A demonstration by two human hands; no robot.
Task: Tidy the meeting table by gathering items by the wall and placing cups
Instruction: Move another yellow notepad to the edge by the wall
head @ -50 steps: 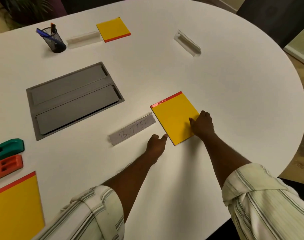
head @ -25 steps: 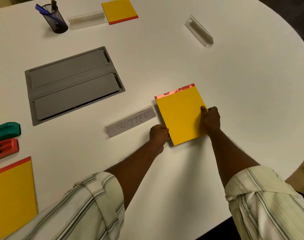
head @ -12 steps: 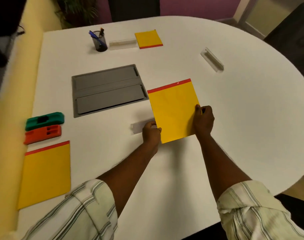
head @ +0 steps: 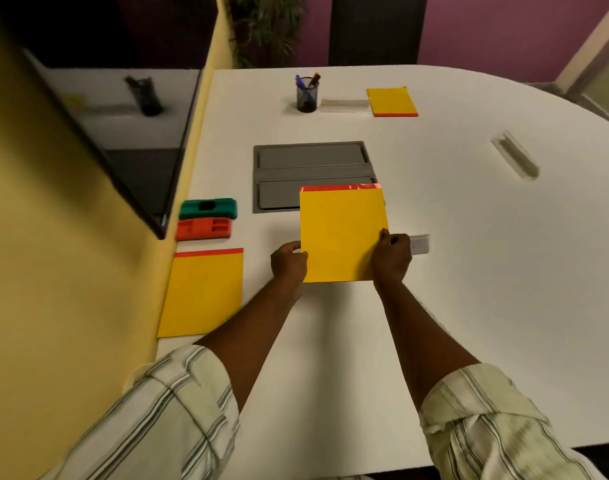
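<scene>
White table, yellow notepad pinched between both hands

Grey cable hatch sits flush in my white table, lids closed. Yellow wall runs along my left w/ a dark screen mounted on it. Potted plant in the far corner, purple wall behind.

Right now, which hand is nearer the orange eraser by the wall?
Left. The left hand grips the held yellow pad on the side toward the orange eraser; the right hand grips its far side.
</scene>
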